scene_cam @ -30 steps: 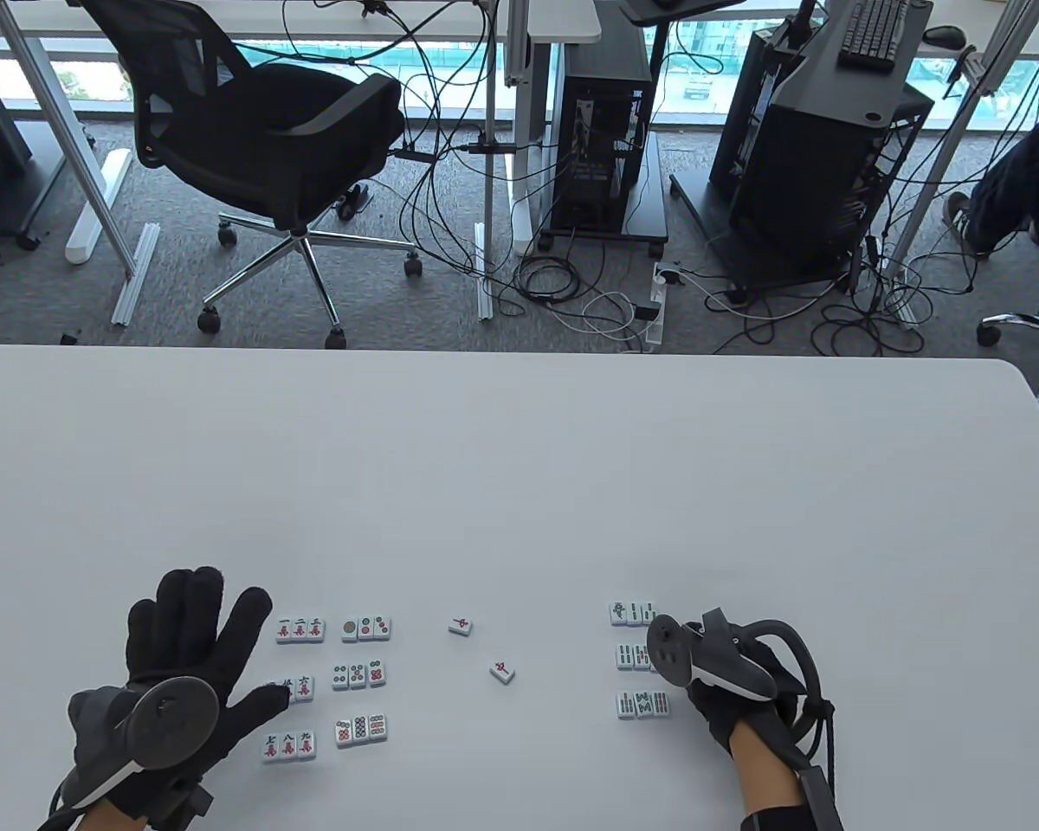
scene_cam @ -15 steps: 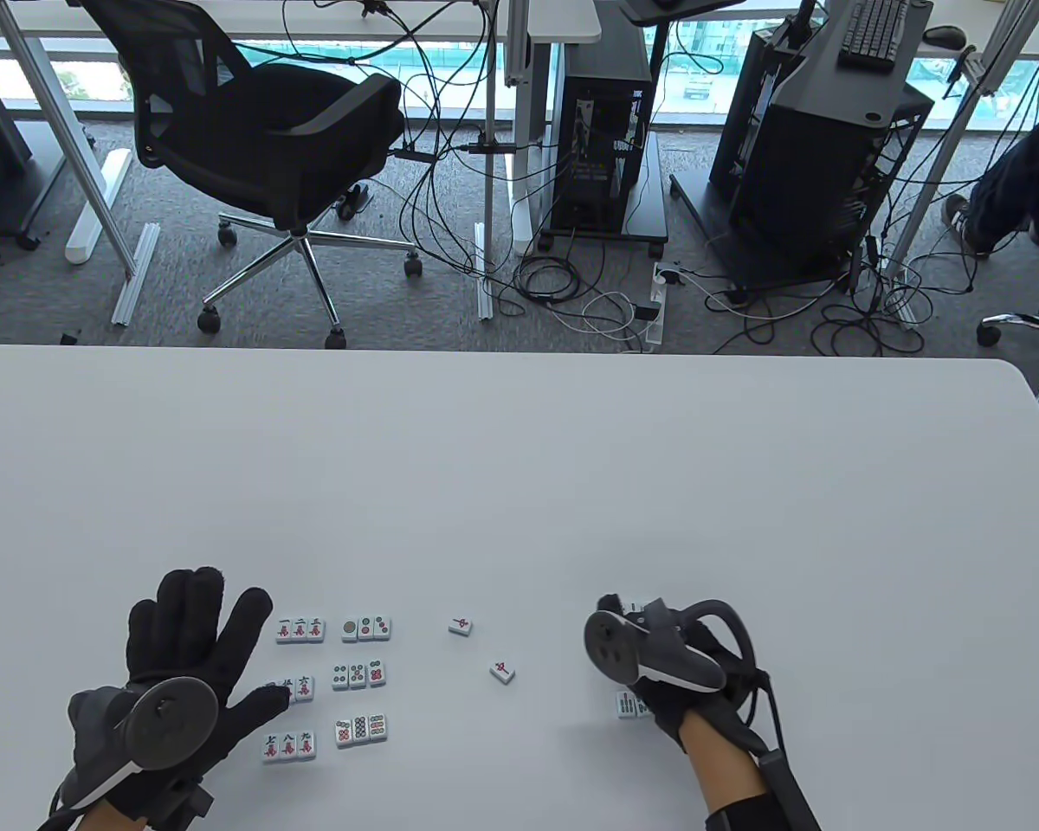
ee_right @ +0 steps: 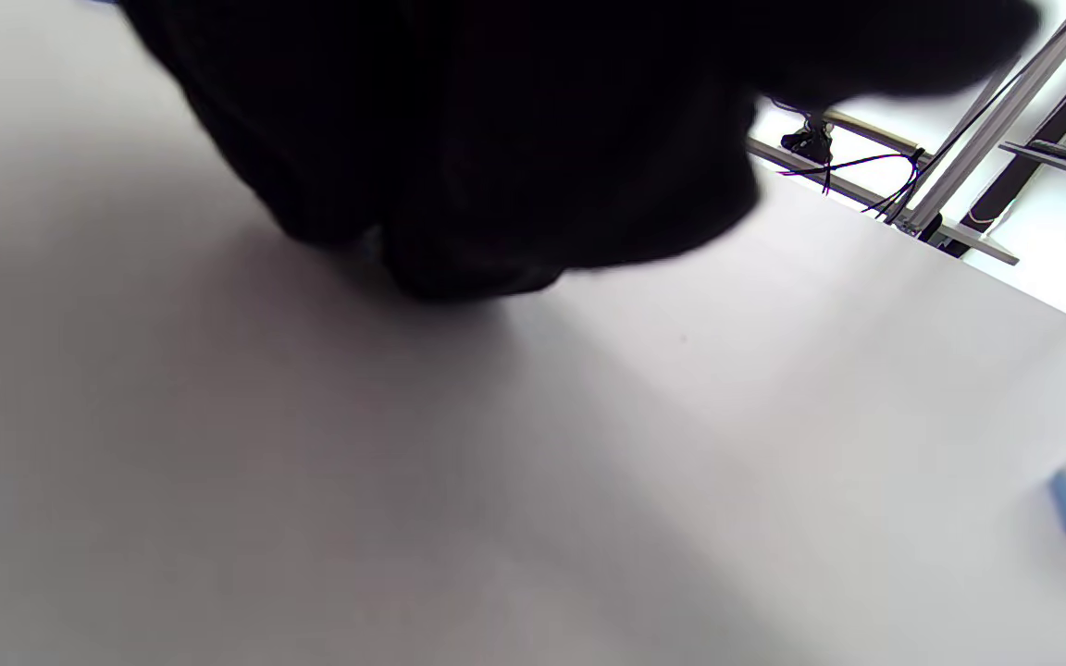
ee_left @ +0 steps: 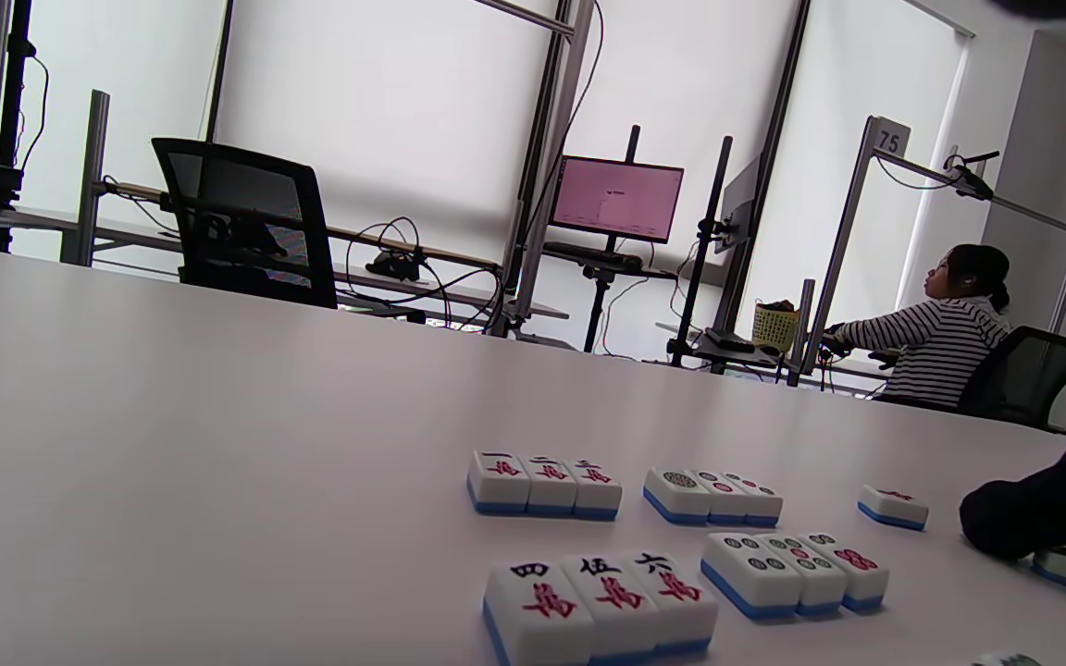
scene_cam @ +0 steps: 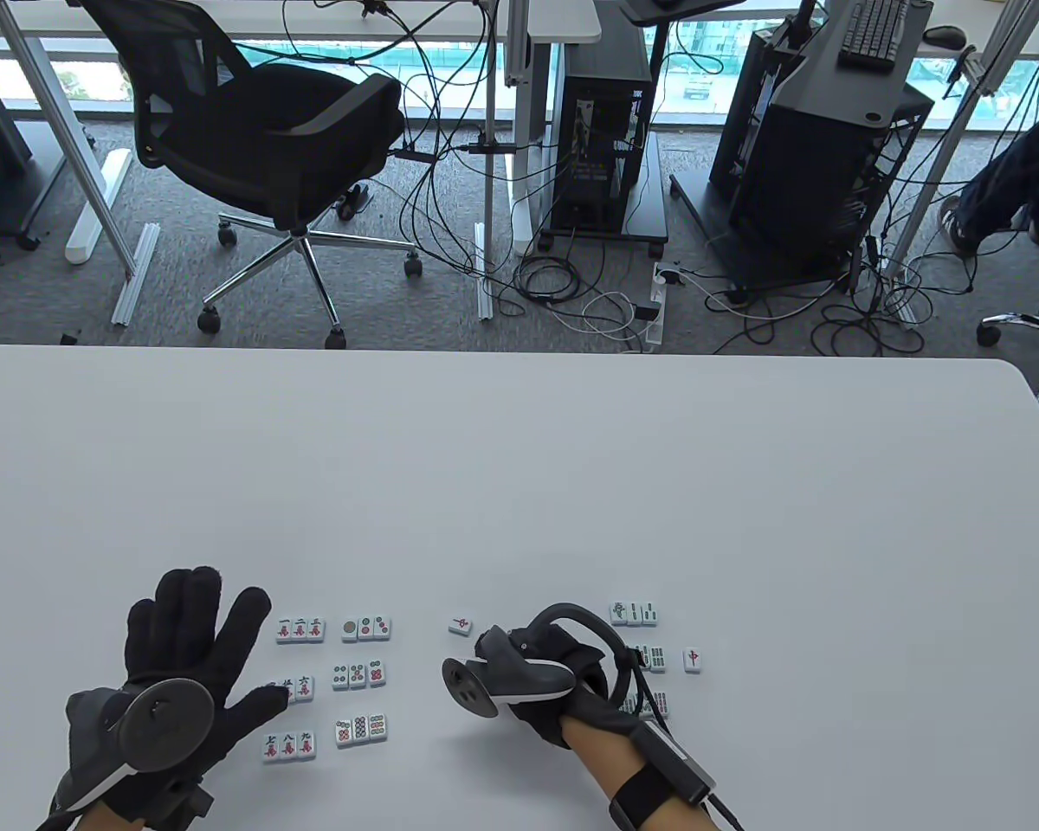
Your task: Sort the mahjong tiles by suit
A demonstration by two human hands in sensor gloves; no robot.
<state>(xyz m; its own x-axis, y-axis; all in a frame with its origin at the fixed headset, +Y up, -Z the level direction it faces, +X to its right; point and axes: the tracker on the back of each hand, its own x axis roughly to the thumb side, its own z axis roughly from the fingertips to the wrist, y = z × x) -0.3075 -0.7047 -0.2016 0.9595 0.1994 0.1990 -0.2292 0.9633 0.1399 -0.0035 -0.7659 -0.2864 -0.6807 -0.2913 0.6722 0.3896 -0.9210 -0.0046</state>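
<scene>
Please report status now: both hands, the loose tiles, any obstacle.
Left hand flat, open, beside character tiles. Right hand over second loose tile; grip hidden. One red tile loose in the middle, another beside the bamboo rows. No obstacle seen.

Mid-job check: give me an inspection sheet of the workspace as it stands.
Surface: white table, bare beyond the tiles.
Job's things: character tiles and dot tiles in rows of three at left; bamboo tiles at right; red tile beside them; loose tile mid-table.
Clutter: nothing seen.
Grippers: left hand flat, fingers spread; right hand over mid-table, grip hidden.
Cables: glove cable along right wrist.
Surroundings: office chair, floor cables.
</scene>
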